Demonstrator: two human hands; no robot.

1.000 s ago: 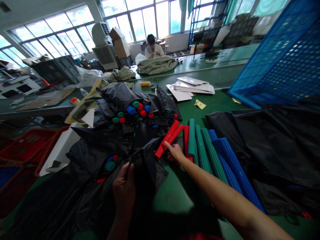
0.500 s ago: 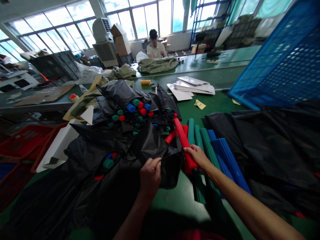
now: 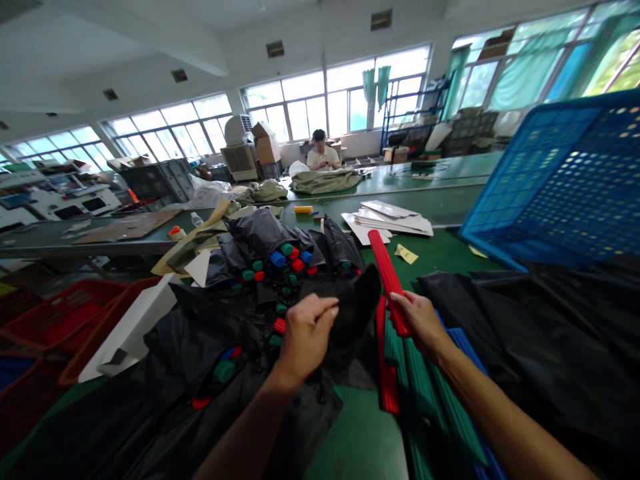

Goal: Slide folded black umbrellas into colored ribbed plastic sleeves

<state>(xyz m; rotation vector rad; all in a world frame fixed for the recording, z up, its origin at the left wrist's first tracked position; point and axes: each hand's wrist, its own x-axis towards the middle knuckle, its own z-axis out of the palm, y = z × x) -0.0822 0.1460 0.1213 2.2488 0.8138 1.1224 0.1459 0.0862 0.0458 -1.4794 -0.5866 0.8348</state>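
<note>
My right hand (image 3: 421, 321) is closed around the lower end of a red ribbed stick (image 3: 382, 261), which points up and away from me. My left hand (image 3: 309, 339) pinches the edge of a black plastic bag (image 3: 356, 308), whose dark mouth gapes towards the stick. The stick is to the right of that mouth. Below my right hand lie another red ribbed stick (image 3: 387, 377), several green ribbed sticks (image 3: 425, 387) and blue ribbed sticks (image 3: 467, 347). Behind my left hand, filled black bags (image 3: 257, 230) are piled up, with red, green and blue stick ends showing.
On the right, a blue perforated crate (image 3: 530, 180) stands tilted beside black sheeting (image 3: 540, 333). White boards (image 3: 390, 217) and a yellow paper scrap (image 3: 406, 254) lie ahead. Red crates (image 3: 65, 313) are at the left. A person (image 3: 323, 155) sits across the tables.
The view has tilted upward. My right hand has raised the red stick off the pile, clear of the bag. My left hand has lifted the bag's edge, and its mouth has turned right.
</note>
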